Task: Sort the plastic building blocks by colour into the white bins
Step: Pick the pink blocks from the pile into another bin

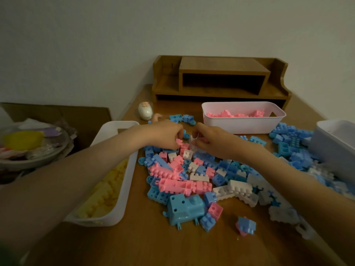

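Two hands: meeting over the pile (192,175), mid-table (146,244).
Left hand (167,134): fingers pinching a pink block (181,144).
Right hand (208,140): fingers curling at a pale piece (192,140); grasp unclear.
Pink bin (244,129): sitting by the far edge.
Lift: rising straight up is probably sparing neighbours from scattering.

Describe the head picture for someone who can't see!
A left hand pinches a pink plastic block and a right hand a pale block, atop a pink, blue and white pile on a wooden table. One white bin holds yellow blocks, another pink ones.
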Demonstrator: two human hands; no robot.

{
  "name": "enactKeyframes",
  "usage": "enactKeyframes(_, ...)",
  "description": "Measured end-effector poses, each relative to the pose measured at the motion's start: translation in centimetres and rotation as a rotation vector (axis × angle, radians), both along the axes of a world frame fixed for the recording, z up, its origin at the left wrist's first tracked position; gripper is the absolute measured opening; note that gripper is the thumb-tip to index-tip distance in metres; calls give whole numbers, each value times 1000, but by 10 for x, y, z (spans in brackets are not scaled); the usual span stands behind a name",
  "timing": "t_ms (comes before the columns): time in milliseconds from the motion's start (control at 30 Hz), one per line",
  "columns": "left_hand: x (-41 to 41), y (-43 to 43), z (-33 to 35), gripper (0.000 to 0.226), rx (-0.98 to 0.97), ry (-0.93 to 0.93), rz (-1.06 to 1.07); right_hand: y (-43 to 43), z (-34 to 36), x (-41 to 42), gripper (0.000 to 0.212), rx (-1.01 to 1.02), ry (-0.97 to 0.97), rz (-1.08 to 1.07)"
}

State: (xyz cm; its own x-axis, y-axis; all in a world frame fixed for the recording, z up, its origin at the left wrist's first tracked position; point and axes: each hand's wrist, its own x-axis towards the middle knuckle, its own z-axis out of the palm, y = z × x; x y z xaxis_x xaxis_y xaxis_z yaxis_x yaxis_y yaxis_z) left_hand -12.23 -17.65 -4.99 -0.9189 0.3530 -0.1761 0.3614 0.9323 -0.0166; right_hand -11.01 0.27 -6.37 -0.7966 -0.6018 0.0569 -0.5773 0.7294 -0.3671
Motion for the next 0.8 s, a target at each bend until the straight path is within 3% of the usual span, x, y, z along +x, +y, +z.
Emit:
enactKeyframes(100, 1, 0, 0, 31, 0, 20, 2, -3, 0, -1, 17, -11, 0, -6)
enactKeyframes(367, -4, -3, 5, 23, 68, 16, -2, -19, 6, -6, 25, 44, -2, 38)
enactKeyframes(567, -3, -6, 7, 31, -11, -10, 22, -32, 6, -13, 26, 313, 27, 87)
enactKeyframes(800, -4, -3, 18, 15, 116, 111, 29, -12, 17, -13, 24, 137, 34, -62)
